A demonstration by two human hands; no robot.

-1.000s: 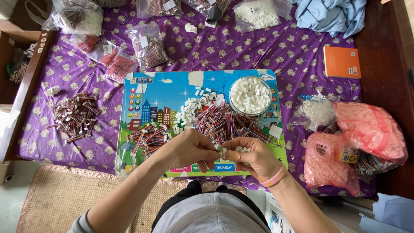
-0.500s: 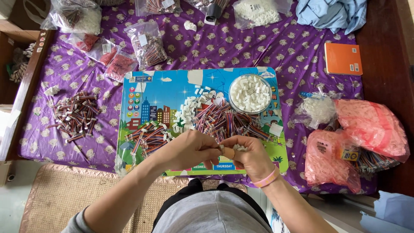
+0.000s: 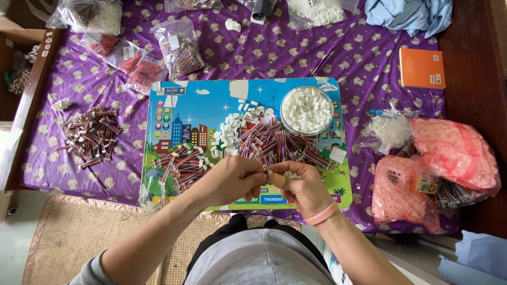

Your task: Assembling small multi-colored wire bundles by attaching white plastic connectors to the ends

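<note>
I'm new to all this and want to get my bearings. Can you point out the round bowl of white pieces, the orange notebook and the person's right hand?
round bowl (image 3: pixel 285 122), head view, on its clear left rim.
orange notebook (image 3: pixel 421 67), head view, middle of its cover.
right hand (image 3: pixel 303 186), head view, back of the hand.

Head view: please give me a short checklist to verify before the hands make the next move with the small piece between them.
1. Left hand and right hand meet over the picture board: ok.
2. Small piece seated in fingers: cannot tell, hidden.
3. Bowl of white connectors upright on board: ok.
4. Multicoloured wire pile lies near the hands: ok.
5. Loose white connectors stay on board: ok.
</note>
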